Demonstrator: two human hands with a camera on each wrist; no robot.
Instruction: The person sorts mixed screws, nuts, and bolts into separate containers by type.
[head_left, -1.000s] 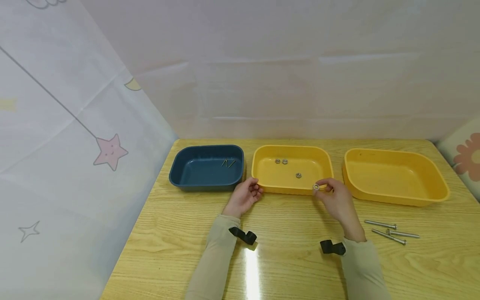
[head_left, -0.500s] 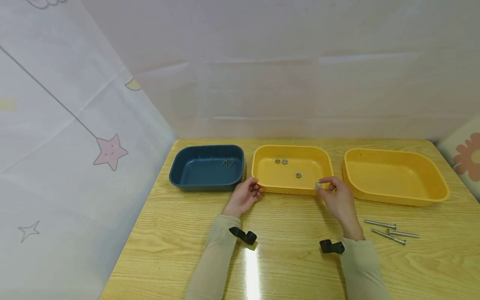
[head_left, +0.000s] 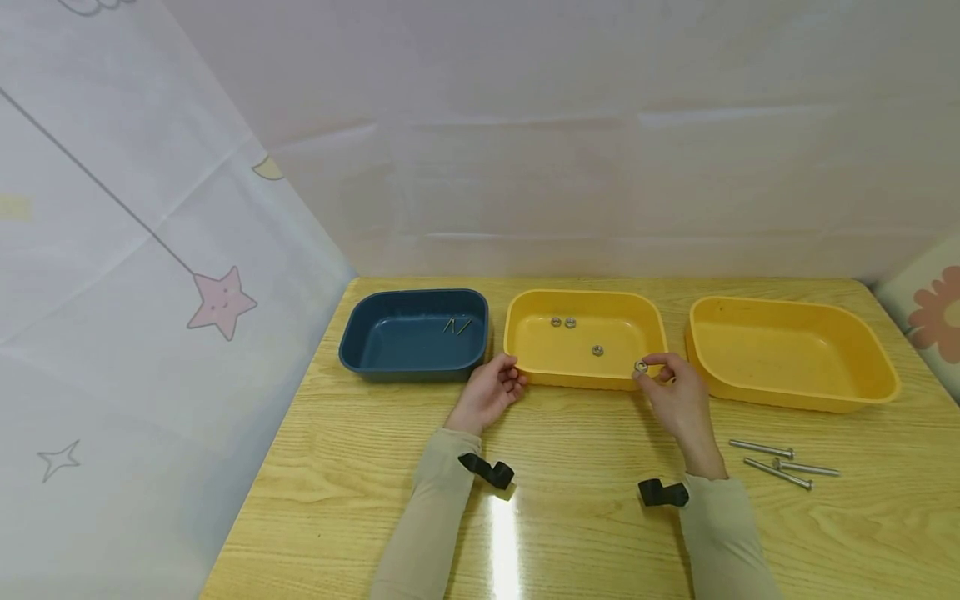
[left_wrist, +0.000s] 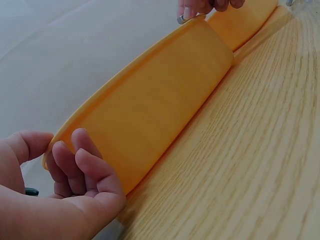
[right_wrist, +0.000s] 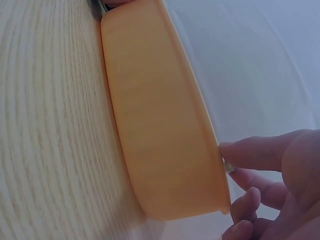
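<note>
My right hand (head_left: 677, 404) pinches a small metal hex nut (head_left: 641, 367) between thumb and index finger, right at the front right rim of the middle yellow bin (head_left: 577, 379). In the right wrist view the nut (right_wrist: 229, 166) is mostly hidden by the fingers. At the bin's front left corner, my left hand (head_left: 487, 393) grips the rim. The left wrist view shows the thumb over that rim and the other fingers (left_wrist: 100, 170) curled against the outer wall. Inside the bin lie two nuts (head_left: 570, 322) side by side at the back and another nut (head_left: 597, 351) nearer the front.
To the left stands a dark blue bin (head_left: 408, 377) with several thin brass-coloured pins (head_left: 464, 327). Another yellow bin (head_left: 795, 398) sits on the right. Three long bolts (head_left: 772, 472) lie on the wooden table (head_left: 585, 533) in front of it. A pale sheet (head_left: 525, 192) hangs behind.
My right hand has shifted slightly to the right along the rim with the nut, which has turned between the fingertips. The left hand has stayed in place on the bin.
</note>
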